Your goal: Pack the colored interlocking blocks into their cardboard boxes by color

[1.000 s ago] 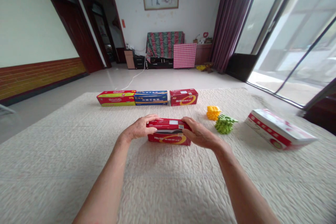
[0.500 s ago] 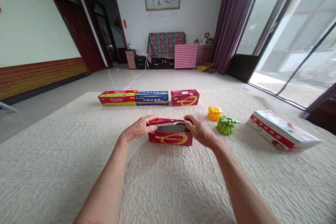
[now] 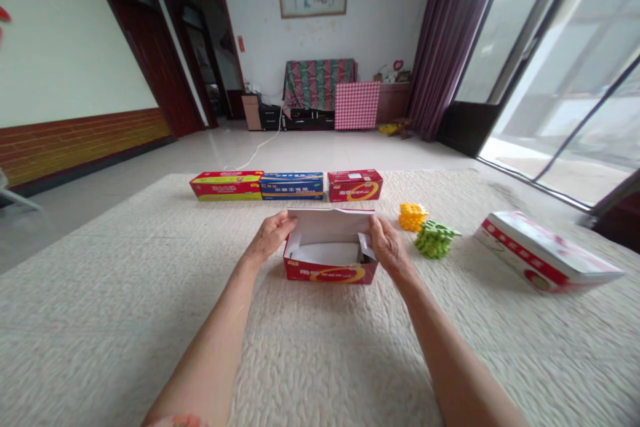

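Note:
A red box (image 3: 331, 273) stands on the cream quilted cover in front of me, its lid raised and its white inside showing. My left hand (image 3: 271, 236) grips the lid at its left end, fingers closed on the edge. On the other end, my right hand (image 3: 389, 244) pinches the lid's right corner beside a small white side flap. Something white and curved lies inside the box; I cannot make out what it is.
Behind the open box, a red and yellow-green box (image 3: 227, 187), a blue box (image 3: 292, 187) and another red box (image 3: 354, 185) form a row. To the right are a yellow object (image 3: 413, 217), a green object (image 3: 435, 240) and a white-and-red box (image 3: 547, 250).
The lid has swung up and back from nearly closed, exposing the box's inside. Both hands have moved with it, still holding its ends.

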Available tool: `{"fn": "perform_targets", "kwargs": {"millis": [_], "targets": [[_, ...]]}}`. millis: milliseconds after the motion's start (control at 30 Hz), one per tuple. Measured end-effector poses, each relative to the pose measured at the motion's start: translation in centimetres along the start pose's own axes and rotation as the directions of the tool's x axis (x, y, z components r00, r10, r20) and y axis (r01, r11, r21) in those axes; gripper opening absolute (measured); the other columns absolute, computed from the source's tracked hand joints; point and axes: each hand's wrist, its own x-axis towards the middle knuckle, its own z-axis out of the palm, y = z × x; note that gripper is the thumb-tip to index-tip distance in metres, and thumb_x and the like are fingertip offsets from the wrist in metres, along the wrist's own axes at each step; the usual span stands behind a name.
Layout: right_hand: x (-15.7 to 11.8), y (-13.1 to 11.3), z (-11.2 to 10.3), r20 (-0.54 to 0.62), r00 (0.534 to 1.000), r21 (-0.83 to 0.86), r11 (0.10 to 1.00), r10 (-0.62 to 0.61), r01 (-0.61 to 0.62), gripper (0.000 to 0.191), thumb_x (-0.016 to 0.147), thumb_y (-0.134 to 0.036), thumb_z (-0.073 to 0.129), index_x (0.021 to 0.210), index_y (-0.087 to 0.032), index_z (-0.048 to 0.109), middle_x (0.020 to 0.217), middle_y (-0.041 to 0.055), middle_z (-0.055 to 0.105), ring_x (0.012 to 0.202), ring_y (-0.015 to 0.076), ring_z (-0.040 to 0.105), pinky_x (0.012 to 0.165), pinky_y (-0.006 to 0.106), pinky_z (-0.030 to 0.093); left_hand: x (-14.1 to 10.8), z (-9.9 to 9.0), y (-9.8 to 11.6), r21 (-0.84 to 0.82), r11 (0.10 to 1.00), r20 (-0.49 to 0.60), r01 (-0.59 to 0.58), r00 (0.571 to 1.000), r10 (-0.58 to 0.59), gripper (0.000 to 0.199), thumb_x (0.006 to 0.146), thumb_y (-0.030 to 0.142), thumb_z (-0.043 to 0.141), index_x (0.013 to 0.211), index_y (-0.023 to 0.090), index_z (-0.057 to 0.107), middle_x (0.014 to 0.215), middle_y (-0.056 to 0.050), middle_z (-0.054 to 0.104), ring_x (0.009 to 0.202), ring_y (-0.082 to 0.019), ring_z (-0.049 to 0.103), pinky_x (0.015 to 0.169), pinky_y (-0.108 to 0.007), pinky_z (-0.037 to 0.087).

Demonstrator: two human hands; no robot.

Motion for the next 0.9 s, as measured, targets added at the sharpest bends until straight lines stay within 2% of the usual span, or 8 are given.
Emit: {"fn": "perform_targets", "kwargs": {"millis": [100,267,333,433,533,633,767,900], "targets": [[0.0,0.5,0.2,0.042,0.994,0.135,0.986,0.098,-0.102,0.051,0.079,-0.062,0.047,0.090,-0.016,0.067,0.072,0.0042,0.067,0.065,0.0199,0.060,0.055,0.028,0.043,0.5,0.9,-0.9,-0.044,0.999,-0.086,0.031,0.996,-0.035,0.039,0.080,0.042,0.062,0.106,0.014,0.065,0.078,-0.002,0.068,0.071,-0.016,0.063,0.064,-0.025,0.048],[0.0,0.5,0.4,0.123,0.950,0.371,0.875,0.287,-0.312,0.047,0.066,-0.049,0.065,0.099,-0.016,0.063,0.074,0.0019,0.066,0.060,0.0156,0.059,0.052,0.025,0.044,0.7,1.6,-1.4,-0.044,0.992,-0.209,0.115,0.970,-0.122,0.064,0.074,0.031,0.065,0.133,0.012,0.052,0.073,0.000,0.067,0.058,-0.013,0.061,0.057,-0.024,0.046],[0.0,0.5,0.4,0.134,0.933,0.381,0.852,0.335,-0.361,0.046,0.063,-0.047,0.068,0.096,-0.016,0.063,0.072,0.0011,0.064,0.058,0.0142,0.057,0.050,0.025,0.043,0.7,1.6,-1.4,0.032,0.988,-0.215,0.153,0.966,-0.142,0.054,0.075,0.028,0.061,0.126,0.012,0.059,0.079,-0.004,0.071,0.068,-0.017,0.066,0.065,-0.028,0.052],[0.1,0.4,0.3,0.119,0.925,0.370,0.848,0.361,-0.379,0.045,0.061,-0.048,0.070,0.092,-0.017,0.062,0.074,0.0015,0.064,0.058,0.0138,0.057,0.050,0.025,0.043,0.7,1.2,-0.8,0.166,0.974,-0.231,0.152,0.967,-0.112,0.030,0.074,0.028,0.060,0.097,0.015,0.073,0.097,-0.009,0.074,0.099,-0.024,0.068,0.089,-0.036,0.052],[0.3,0.1,-0.3,0.047,0.942,0.271,0.903,0.333,-0.332,0.049,0.063,-0.050,0.069,0.100,-0.018,0.063,0.084,0.0054,0.067,0.067,0.0179,0.062,0.054,0.027,0.046,0.4,0.5,0.4,0.333,0.941,-0.165,0.059,0.986,-0.004,0.028,0.074,0.036,0.064,0.091,0.017,0.075,0.127,-0.011,0.065,0.124,-0.027,0.057,0.109,-0.038,0.039],[0.4,-0.6,-1.2,0.100,0.970,0.012,0.974,0.224,-0.226,0.050,0.072,-0.056,0.063,0.104,-0.018,0.066,0.092,0.0112,0.069,0.085,0.0262,0.066,0.067,0.036,0.052,0.0,0.1,1.6,0.517,0.856,-0.011,-0.002,1.000,0.010,0.053,0.076,0.053,0.063,0.110,0.014,0.071,0.148,-0.016,0.047,0.135,-0.031,0.046,0.112,-0.041,0.035],[0.1,-1.8,-1.5,0.194,0.979,-0.287,0.958,0.063,-0.005,0.049,0.070,-0.051,0.068,0.105,-0.017,0.066,0.127,0.0191,0.059,0.123,0.0340,0.052,0.099,0.045,0.045,-0.5,0.3,2.4,0.633,0.774,0.107,-0.015,0.992,-0.068,0.075,0.071,0.052,0.067,0.131,0.008,0.057,0.156,-0.021,0.030,0.143,-0.033,0.034,0.115,-0.041,0.032],[-0.5,-2.9,-1.8,0.305,0.952,-0.357,0.929,0.021,0.095,0.043,0.071,-0.036,0.065,0.110,-0.016,0.062,0.134,0.0187,0.053,0.127,0.0322,0.049,0.105,0.044,0.041,-0.6,-0.2,2.8,0.632,0.775,0.125,-0.017,0.989,-0.080,0.070,0.071,0.044,0.065,0.131,0.008,0.057,0.156,-0.020,0.032,0.143,-0.032,0.034,0.115,-0.039,0.033]]}}
